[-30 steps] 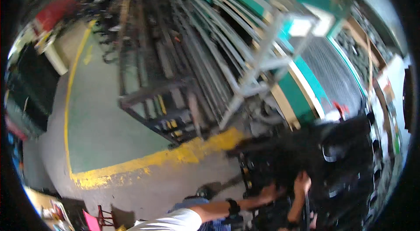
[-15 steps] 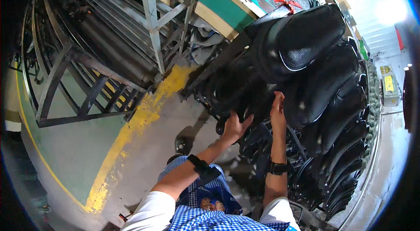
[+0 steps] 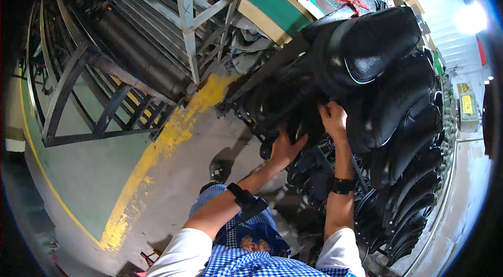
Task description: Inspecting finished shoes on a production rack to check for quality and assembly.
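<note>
On the rack in front of me sit several black, glossy, rounded pieces that look like boots. The topmost black boot-like piece [image 3: 374,49] has a pale curved line near its end. My left hand [image 3: 284,151] reaches up against the dark lower side of the stack, its thumb spread from the fingers, whose tips are lost in shadow. Just below the top piece is my right hand [image 3: 334,121], its fingers bent and drawn together at the dark underside. Whatever they pinch is too dark to make out. Both wrists wear black bands.
Left of me stands a metal frame rack [image 3: 186,25] with rails. A yellow floor stripe [image 3: 173,133] runs beside it. Behind the stack is a green-edged platform [image 3: 283,4]. A red ribbon [image 3: 352,3] is tied near the top piece. At right, a grey box [image 3: 467,106] is fixed to the wall.
My right hand has turned and its fingers have bent inward under the top piece. My left hand has shifted only slightly. The view has moved a little.
</note>
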The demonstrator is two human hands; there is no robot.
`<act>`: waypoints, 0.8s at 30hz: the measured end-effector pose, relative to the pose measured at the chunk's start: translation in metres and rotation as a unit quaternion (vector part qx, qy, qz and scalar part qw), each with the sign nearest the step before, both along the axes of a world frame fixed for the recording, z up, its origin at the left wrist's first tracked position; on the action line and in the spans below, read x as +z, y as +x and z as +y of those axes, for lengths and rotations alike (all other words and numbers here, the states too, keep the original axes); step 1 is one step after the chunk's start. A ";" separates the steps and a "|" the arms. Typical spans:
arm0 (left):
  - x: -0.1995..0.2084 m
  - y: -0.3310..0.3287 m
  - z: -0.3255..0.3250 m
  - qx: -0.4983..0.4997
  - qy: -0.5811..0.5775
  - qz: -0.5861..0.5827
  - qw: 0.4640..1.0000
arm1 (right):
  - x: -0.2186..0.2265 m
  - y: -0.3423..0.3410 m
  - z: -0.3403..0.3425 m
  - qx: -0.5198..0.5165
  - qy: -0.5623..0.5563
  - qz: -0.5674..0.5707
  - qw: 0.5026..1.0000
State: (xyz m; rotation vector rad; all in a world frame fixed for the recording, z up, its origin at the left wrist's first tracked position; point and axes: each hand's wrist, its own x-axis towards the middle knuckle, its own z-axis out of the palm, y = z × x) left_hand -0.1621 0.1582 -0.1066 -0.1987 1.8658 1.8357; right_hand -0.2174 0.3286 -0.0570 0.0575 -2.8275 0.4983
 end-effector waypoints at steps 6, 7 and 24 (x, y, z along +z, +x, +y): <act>0.003 0.000 -0.003 0.012 -0.021 0.068 0.997 | 0.000 -0.006 -0.008 -0.051 -0.249 0.014 0.967; 0.003 0.000 -0.003 0.015 -0.020 0.068 0.997 | 0.004 -0.005 -0.013 0.012 -0.176 0.104 0.979; 0.000 0.002 0.000 0.056 -0.004 0.114 0.992 | 0.041 0.001 -0.030 -0.207 -0.287 -0.181 0.918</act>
